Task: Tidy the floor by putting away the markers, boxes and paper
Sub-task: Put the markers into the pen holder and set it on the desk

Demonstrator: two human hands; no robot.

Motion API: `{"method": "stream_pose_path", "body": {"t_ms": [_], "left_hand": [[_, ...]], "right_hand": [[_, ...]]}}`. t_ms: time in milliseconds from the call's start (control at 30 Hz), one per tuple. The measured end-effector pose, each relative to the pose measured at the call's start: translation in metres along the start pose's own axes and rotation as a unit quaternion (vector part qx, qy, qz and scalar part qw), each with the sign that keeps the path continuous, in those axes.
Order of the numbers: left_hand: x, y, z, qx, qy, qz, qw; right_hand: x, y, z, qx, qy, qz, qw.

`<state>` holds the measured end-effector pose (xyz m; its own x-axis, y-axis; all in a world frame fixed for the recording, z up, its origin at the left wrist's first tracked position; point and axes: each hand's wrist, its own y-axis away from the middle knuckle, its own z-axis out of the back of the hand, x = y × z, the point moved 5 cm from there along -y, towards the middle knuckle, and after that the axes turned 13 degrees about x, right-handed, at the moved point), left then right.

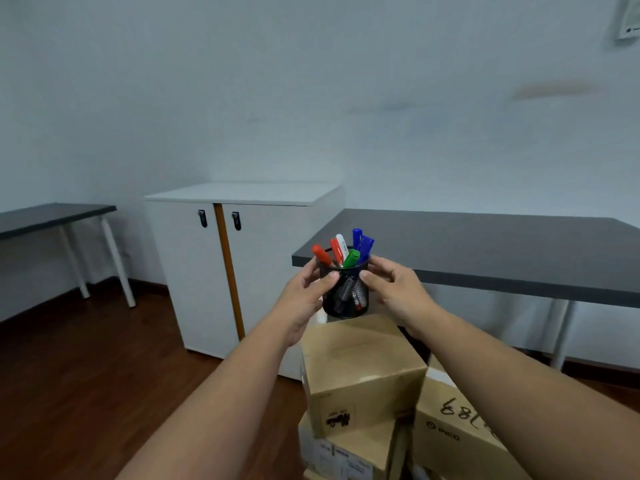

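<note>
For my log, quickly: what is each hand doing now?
Left hand: closed on the mesh pen cup of markers.
Right hand: closed on the same cup.

The bottom edge cuts off the stacked boxes [363, 375] at 6 o'clock; the wall paper [628, 19] at 1 o'clock is blurred, unreadable.

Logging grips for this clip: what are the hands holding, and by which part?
Both hands, left and right, hold the black mesh cup of markers by its upper sides near the rim.
</note>
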<state>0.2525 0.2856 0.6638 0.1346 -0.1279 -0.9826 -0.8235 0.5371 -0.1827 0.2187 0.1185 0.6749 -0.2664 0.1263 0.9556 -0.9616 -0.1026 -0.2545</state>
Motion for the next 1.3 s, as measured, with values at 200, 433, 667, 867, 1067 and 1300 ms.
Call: {"method": "stream_pose_path", "body": {"t_ms": [200, 433, 667, 867, 1067, 1300], "left_hand": [[-0.013, -0.047, 0.028, -0.015, -0.043, -0.019, 0.999], [-0.029, -0.094, 0.026, 0.009, -0.082, -0.004, 0.997], [-0.044, -0.131, 0.015, 0.066, -0.234, 0.018, 0.97], [-0.037, -0.148, 0.004, 0.115, -0.257, 0.037, 0.959], [-0.022, -0.177, 0.014, 0.138, -0.25, 0.031, 0.958], [0.006, -0.225, 0.062, 0.117, -0.199, 0.047, 0.972]], "right_hand": [[0.002, -0.06, 0.005, -0.017, 0.054, -0.001, 0.998], [0.005, -0.089, 0.029, -0.024, 0.001, -0.03, 0.999], [0.023, -0.084, 0.064, -0.045, 0.068, -0.05, 0.995], [0.02, -0.071, 0.077, -0.067, 0.096, -0.087, 0.989], [0.0, -0.093, 0.082, -0.088, 0.095, -0.118, 0.984], [-0.026, -0.166, 0.069, -0.082, 0.081, -0.138, 0.984]]}}
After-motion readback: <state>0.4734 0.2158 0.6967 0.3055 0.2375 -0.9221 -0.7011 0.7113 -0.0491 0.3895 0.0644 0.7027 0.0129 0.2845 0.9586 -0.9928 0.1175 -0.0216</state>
